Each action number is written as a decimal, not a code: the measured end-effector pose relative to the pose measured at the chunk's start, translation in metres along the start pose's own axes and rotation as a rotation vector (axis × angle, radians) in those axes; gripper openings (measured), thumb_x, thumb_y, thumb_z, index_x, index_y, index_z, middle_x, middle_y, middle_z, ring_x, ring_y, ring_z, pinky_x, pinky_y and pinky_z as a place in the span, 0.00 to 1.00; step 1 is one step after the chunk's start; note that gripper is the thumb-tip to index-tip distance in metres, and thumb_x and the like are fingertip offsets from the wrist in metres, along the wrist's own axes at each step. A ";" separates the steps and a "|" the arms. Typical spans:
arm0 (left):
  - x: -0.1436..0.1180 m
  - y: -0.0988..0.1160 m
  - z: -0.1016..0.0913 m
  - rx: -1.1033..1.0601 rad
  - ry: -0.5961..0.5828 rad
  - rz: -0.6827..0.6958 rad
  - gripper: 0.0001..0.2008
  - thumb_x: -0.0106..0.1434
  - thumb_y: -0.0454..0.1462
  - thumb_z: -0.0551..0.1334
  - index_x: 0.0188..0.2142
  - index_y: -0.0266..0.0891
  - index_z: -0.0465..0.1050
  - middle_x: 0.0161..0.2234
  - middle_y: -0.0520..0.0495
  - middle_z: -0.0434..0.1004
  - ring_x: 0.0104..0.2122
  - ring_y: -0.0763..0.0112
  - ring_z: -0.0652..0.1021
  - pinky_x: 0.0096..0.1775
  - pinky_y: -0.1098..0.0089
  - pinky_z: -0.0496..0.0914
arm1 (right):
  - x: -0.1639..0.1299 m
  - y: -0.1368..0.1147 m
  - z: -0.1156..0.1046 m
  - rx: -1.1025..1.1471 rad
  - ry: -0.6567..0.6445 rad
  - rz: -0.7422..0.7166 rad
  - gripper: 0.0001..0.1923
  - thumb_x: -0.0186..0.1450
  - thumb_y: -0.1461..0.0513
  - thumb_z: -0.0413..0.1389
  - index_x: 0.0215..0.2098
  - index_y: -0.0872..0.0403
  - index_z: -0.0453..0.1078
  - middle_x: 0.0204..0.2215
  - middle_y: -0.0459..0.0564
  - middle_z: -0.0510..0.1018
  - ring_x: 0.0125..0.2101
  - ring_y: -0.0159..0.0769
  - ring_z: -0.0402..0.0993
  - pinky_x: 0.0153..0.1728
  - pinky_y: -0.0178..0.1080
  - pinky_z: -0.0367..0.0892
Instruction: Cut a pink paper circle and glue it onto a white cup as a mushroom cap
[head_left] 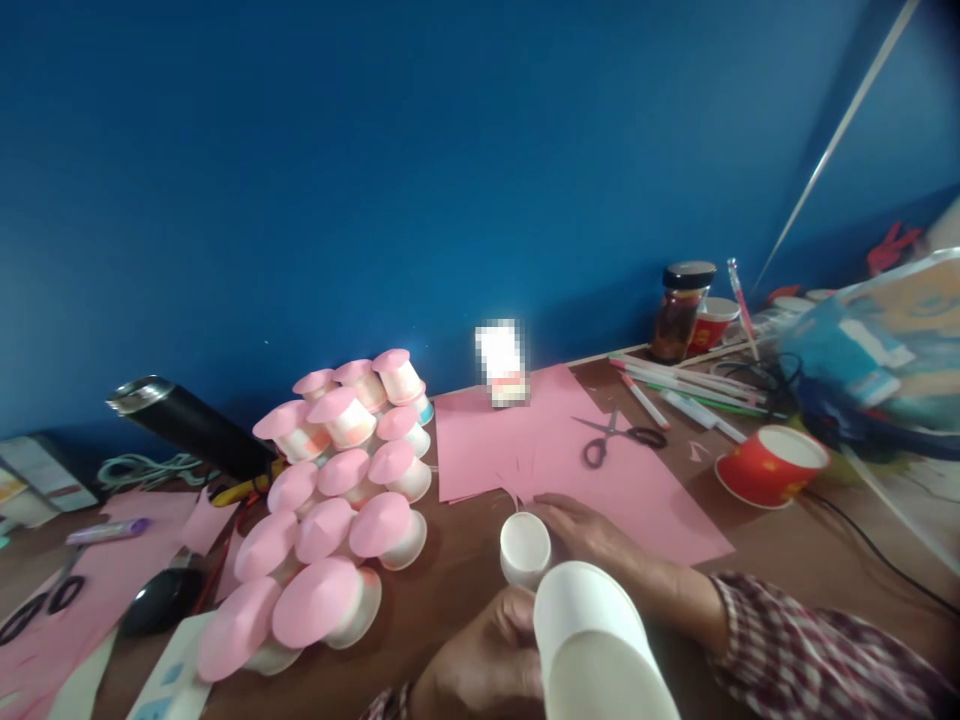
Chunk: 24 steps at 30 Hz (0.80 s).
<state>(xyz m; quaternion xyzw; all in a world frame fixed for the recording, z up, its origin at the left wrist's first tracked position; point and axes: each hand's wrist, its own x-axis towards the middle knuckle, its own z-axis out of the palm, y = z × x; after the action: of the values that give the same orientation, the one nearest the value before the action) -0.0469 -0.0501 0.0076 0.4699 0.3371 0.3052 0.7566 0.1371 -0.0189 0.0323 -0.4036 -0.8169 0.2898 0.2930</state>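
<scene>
Nearest the camera, the left hand (480,665) is closed around a large white paper cup (600,650), its grip clenched on the cup's side so that the upturned base tips toward the viewer, perhaps to keep it steady above the desk (450,580). Just beyond, the right hand (592,530) reaches in from a plaid sleeve (810,650) and rests against a small white cup (524,548) standing upside down on the desk. Its fingers lie beside the cup, and whether they pinch it or only touch it cannot be told.

To the left, a cluster of capped cups (337,500), each topped with a pink paper cone, is piled in rising rows, apparently set aside as finished pieces. Behind the hands, pink paper sheets (570,460) lie flat with cut slits along the near edge, and scissors (619,435) rest on top, within easy reach. A red paper cup (772,465) lies tipped on its side at the right, near a row of pens (682,395). A second pair of scissors (37,605) and a black mouse (161,600) sit at far left.

Farthest back, a dark jar (681,312) and a black flask (187,425) stand by the blue wall (450,150).
</scene>
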 end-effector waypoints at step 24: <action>0.010 0.003 0.016 -0.235 -0.277 0.017 0.21 0.48 0.53 0.66 0.25 0.36 0.78 0.26 0.44 0.75 0.31 0.63 0.74 0.40 0.64 0.67 | -0.039 -0.031 -0.051 0.271 -0.082 0.124 0.27 0.50 0.61 0.65 0.48 0.47 0.67 0.44 0.50 0.75 0.41 0.43 0.74 0.41 0.39 0.71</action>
<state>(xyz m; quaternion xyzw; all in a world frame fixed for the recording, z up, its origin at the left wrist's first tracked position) -0.0284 -0.0497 0.0135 0.4189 0.1875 0.2812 0.8428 0.1780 -0.0550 0.0784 -0.3979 -0.7549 0.4313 0.2929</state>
